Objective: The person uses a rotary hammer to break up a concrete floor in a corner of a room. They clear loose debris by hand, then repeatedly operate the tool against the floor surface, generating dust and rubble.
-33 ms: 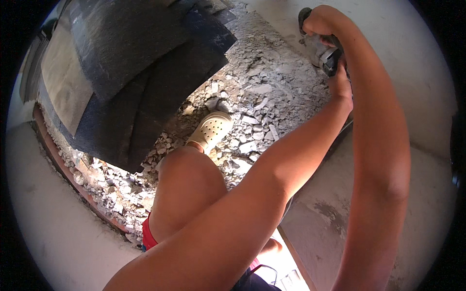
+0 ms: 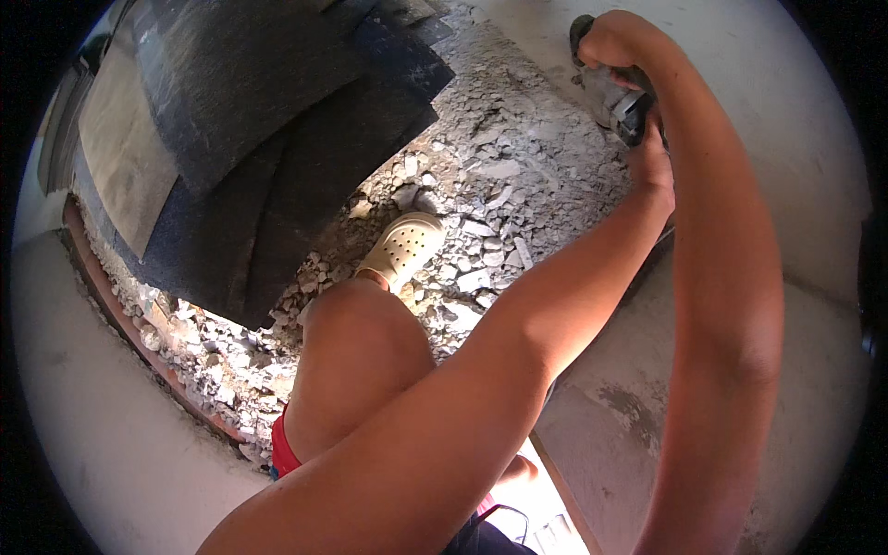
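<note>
You are gripping a grey and black power tool (image 2: 618, 100) at the upper right of your view, its dusty body lying tilted, with the dark end pointing toward the lower right and the other end reaching up and left over the edge of the pale concrete surface. Your right hand (image 2: 606, 39) is wrapping over the top of it, fingers curled shut around the upper part, while your left hand (image 2: 652, 162) is pressing against its lower, darker end. The working tip is hiding behind your hands, just beside the grey rubble.
</note>
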{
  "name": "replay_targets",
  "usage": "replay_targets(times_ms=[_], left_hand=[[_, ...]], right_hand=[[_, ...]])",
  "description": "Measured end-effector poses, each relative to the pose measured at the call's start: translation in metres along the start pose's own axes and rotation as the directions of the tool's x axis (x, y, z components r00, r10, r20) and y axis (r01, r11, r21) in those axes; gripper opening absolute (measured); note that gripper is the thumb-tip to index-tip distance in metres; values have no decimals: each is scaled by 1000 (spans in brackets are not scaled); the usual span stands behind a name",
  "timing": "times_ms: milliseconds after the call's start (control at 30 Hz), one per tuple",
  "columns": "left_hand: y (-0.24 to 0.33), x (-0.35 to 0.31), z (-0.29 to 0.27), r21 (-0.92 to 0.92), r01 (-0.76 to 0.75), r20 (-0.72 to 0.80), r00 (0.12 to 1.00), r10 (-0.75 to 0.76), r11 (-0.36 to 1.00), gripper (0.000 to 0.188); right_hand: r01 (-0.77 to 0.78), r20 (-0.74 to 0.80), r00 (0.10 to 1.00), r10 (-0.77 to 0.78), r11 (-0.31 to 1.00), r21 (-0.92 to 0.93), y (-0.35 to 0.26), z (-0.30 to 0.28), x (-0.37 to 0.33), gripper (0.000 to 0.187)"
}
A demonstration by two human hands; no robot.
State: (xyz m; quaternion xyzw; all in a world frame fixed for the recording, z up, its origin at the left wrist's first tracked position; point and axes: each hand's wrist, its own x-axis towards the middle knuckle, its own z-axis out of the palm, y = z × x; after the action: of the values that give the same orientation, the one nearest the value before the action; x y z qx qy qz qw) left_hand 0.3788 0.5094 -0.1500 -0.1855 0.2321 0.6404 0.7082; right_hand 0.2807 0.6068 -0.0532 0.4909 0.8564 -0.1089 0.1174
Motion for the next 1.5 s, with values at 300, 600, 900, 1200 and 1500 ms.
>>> replay_targets(times_ms=[300,600,900,1200,1500], left_hand=[[29,11,16,-105,39,24,999,-36,994,71],[12,26,9,-135,33,64,998,-24,990,69],[9,35,-4,-149,-1,98,995,16,989,68],[-34,32,-13,-141,91,175,982,-65,986,67],[-31,27,-83,141,228,266,929,-259,963,62]], right_hand=[[-48,116,992,54,997,-53,-17,-1,35,19],[-435,205,863,462,886,-162,6,38,77,17],[18,233,972,10,993,-118,-9,9,38,23],[-568,307,770,559,820,-67,34,34,45,26],[-350,31,936,351,937,-16,48,57,-20,47]])
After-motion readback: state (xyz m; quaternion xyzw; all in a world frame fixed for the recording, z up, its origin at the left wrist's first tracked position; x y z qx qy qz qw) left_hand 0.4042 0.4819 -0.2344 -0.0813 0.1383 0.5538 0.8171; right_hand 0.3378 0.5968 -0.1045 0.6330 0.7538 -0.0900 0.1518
